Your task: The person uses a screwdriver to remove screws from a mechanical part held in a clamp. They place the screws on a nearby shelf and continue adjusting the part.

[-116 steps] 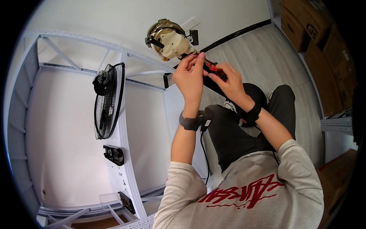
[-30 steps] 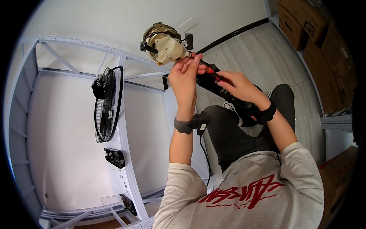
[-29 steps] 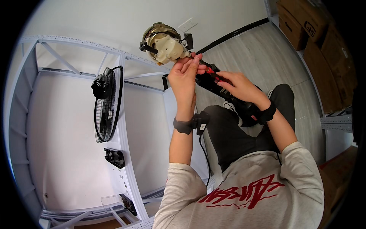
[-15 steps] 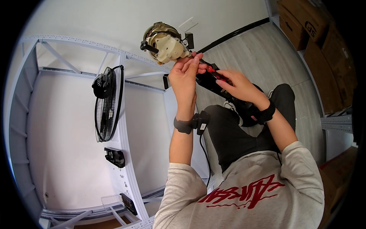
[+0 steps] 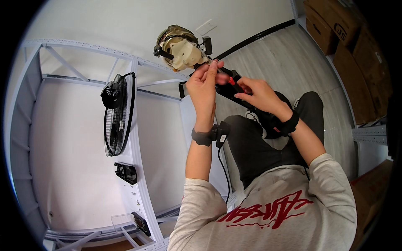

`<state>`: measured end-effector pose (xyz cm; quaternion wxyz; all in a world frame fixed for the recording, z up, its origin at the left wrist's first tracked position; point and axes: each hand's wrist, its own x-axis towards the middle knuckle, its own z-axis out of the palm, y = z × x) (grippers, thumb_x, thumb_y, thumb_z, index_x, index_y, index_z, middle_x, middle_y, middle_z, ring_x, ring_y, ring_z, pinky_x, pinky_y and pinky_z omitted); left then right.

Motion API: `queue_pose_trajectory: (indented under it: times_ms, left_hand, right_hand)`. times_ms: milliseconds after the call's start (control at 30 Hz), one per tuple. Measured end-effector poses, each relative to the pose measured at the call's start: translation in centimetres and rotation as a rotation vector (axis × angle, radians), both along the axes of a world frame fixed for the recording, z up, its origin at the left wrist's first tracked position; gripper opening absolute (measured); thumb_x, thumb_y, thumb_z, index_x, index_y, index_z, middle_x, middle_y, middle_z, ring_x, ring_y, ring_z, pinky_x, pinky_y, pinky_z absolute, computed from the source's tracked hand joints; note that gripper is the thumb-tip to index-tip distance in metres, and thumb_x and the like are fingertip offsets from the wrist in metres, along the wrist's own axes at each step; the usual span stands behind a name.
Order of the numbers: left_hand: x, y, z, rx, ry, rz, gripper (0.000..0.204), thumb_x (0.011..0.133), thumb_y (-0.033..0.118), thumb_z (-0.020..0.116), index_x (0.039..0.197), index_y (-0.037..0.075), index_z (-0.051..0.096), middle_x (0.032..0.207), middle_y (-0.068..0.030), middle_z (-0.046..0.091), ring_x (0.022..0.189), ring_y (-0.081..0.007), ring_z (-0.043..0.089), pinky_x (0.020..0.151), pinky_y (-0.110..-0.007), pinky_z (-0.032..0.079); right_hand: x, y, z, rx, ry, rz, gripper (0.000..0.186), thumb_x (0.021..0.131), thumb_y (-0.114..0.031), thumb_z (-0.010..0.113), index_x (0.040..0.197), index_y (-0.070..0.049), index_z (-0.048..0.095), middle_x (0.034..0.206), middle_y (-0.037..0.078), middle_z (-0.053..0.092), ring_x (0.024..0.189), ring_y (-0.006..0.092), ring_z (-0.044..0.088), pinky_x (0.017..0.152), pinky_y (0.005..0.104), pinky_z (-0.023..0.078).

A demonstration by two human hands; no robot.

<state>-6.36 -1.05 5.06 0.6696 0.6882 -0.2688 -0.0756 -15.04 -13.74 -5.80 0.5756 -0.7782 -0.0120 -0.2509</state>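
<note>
An uncovered fan motor (image 5: 178, 47) with a cream-coloured housing and a dark protruding shaft sits at the upper middle, atop a black fan stand (image 5: 228, 90). My left hand (image 5: 204, 90) is raised to the neck just under the motor, thumb and fingers pinched together; what lies between them is too small to make out. My right hand (image 5: 263, 97) grips the dark handle of a screwdriver with a red section (image 5: 231, 81). The screwdriver points up toward my left fingertips, and its tip is hidden there.
At left stands a white metal rack; on its edge are a black fan grille (image 5: 118, 115), a black plastic part (image 5: 126, 172), several small screws (image 5: 136, 196) and another dark part (image 5: 141, 224). Cardboard boxes (image 5: 354, 71) fill the right-hand shelf. The stand's dark base lies between my legs.
My right fingers have shifted and loosened a little on the screwdriver handle. My left hand stays at the motor's neck, its lower fingers blurred by a small movement.
</note>
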Motion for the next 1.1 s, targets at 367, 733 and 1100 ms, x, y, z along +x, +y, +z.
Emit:
queue_pose_trajectory:
  times_ms: [367, 733, 1100]
  left_hand:
    - [-0.3, 0.6, -0.6, 0.054, 0.004, -0.033, 0.027, 0.1, 0.016, 0.062, 0.11, -0.009, 0.067, 0.102, -0.0172, 0.073, 0.071, -0.0141, 0.068, 0.061, -0.024, 0.052]
    - [-1.3, 4.6, -0.5, 0.04, 0.022, 0.027, 0.021, 0.099, 0.011, 0.06, 0.109, -0.005, 0.067, 0.1, -0.0158, 0.074, 0.07, -0.0121, 0.068, 0.059, -0.023, 0.052]
    - [-3.1, 21.0, 1.6, 0.117, -0.349, 0.678, 0.02, 0.1, 0.015, 0.059, 0.104, -0.003, 0.067, 0.089, -0.0088, 0.075, 0.065, -0.0097, 0.067, 0.056, -0.023, 0.051]
  right_hand:
    - [-0.4, 0.2, -0.8, -0.001, 0.033, 0.026, 0.031, 0.082, -0.016, 0.077, 0.102, 0.0, 0.06, 0.071, 0.012, 0.059, 0.065, 0.0268, 0.059, 0.062, 0.0372, 0.047]
    - [-0.9, 2.8, 0.0, -0.07, 0.081, 0.13, 0.029, 0.084, -0.016, 0.075, 0.102, -0.001, 0.059, 0.076, 0.013, 0.061, 0.067, 0.028, 0.06, 0.064, 0.0368, 0.049]
    - [2.7, 13.8, 2.5, -0.154, 0.037, 0.474, 0.026, 0.086, -0.013, 0.075, 0.104, -0.001, 0.06, 0.073, 0.007, 0.058, 0.066, 0.0158, 0.056, 0.063, 0.029, 0.049]
